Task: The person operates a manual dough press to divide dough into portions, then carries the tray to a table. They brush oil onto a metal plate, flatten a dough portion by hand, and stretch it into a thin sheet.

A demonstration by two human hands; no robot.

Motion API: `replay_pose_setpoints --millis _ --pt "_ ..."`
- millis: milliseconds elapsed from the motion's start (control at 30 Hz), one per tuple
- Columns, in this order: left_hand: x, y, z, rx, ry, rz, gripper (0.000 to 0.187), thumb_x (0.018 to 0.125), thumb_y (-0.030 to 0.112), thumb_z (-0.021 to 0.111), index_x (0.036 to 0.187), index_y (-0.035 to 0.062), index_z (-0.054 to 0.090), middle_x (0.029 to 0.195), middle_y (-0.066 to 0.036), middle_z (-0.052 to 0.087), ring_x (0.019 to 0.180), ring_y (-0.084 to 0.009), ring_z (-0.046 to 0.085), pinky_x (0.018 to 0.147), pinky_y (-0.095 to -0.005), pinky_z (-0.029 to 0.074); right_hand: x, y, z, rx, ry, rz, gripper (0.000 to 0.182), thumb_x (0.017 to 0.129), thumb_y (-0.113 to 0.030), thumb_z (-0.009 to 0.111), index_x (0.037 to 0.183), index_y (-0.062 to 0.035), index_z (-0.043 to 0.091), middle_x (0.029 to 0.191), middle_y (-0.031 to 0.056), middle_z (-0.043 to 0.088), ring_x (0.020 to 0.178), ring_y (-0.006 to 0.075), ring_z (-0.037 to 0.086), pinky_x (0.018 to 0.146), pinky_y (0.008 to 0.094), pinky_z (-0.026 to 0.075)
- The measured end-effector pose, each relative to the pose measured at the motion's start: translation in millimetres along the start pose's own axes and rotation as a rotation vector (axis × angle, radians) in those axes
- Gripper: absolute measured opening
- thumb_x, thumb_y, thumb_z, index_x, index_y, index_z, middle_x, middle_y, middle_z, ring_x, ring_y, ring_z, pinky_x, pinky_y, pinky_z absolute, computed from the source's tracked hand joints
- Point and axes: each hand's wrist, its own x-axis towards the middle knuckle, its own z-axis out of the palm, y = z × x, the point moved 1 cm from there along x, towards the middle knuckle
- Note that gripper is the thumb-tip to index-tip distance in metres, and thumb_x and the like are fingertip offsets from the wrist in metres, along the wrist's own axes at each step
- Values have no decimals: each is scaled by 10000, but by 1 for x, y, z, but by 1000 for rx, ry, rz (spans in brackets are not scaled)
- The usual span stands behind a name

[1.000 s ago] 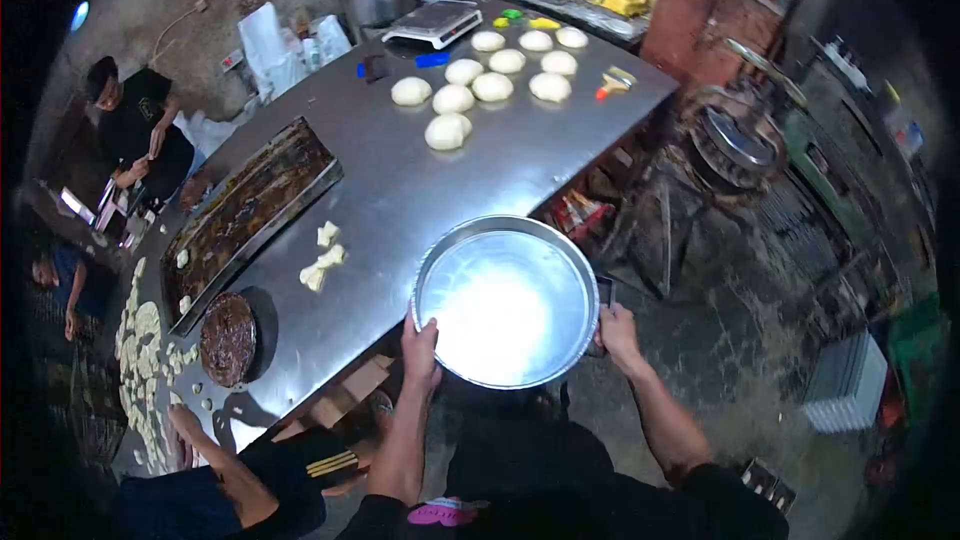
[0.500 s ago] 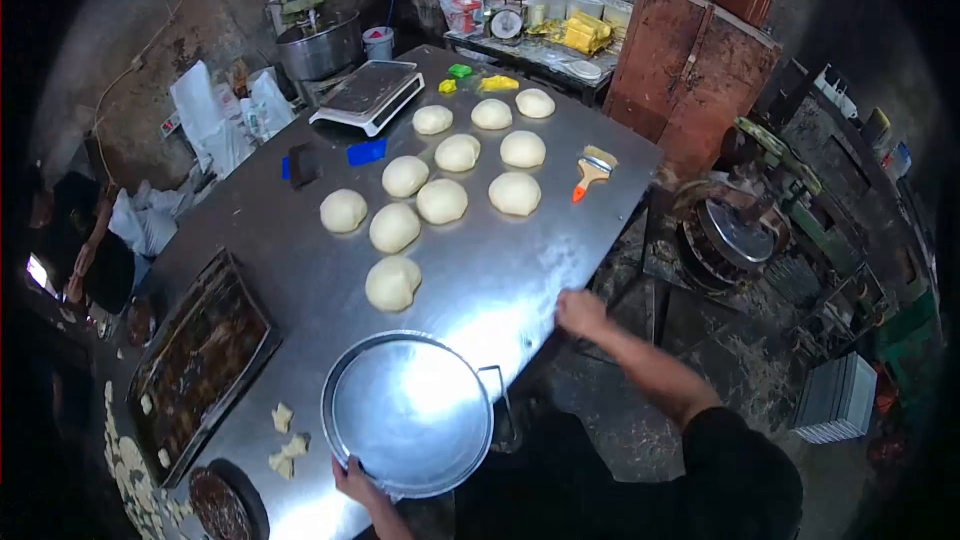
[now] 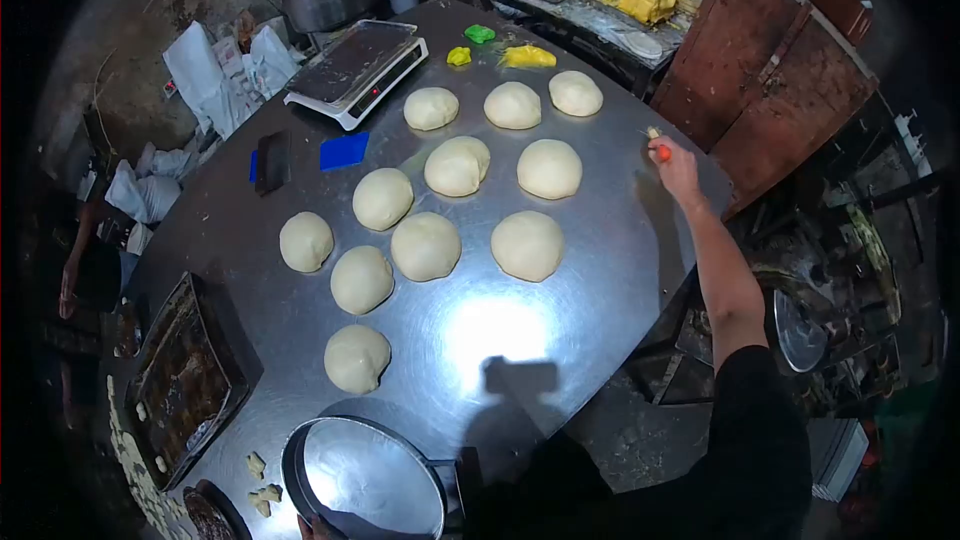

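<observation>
My right hand [image 3: 678, 166] reaches out to the far right edge of the steel table [image 3: 600, 280] and closes on the orange handle of a pastry brush [image 3: 657, 147]. At the bottom edge, only the fingers of my left hand [image 3: 316, 526] show, gripping the near rim of a round metal pan [image 3: 365, 480] that rests on the table's near end. Several smooth dough balls [image 3: 427, 245] lie in rows across the middle of the table, between the two hands.
A digital scale [image 3: 355, 60], a blue scraper [image 3: 343, 151] and a black scraper [image 3: 270, 162] lie at the far left. A dark baking tray [image 3: 185, 380] lies left of the pan. A wooden cabinet [image 3: 780, 60] stands behind the brush. Another person [image 3: 80, 270] is at the left.
My view has moved forward along the table. My right hand left the pan, travelled up the table's right edge and took hold of the brush. The left hand stays on the pan.
</observation>
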Motion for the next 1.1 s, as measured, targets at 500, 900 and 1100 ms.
replay_pose_setpoints --millis 500,900,1100 --pt "29 -5 29 -246 -71 51 213 953 226 566 948 20 617 788 -28 578 742 -110 518 642 -287 446 -316 -406 -107 1131 -1285 -582 252 811 -44 699 1061 -55 665 1267 124 602 1065 271 636 933 305 490" --pt "37 5 31 -171 63 425 338 936 234 552 1155 -13 627 935 -230 627 906 -371 613 803 -439 474 -396 -536 -16 975 -1034 -1128 197 804 -170 657 1000 -167 649 998 85 686 940 246 673 689 344 560" --pt "36 8 35 -168 142 436 334 933 226 556 1145 -15 646 934 -211 634 856 -355 627 775 -420 492 -359 -495 -59 660 -1206 -694 132 814 -87 649 933 -141 631 962 35 665 959 200 635 884 335 503"
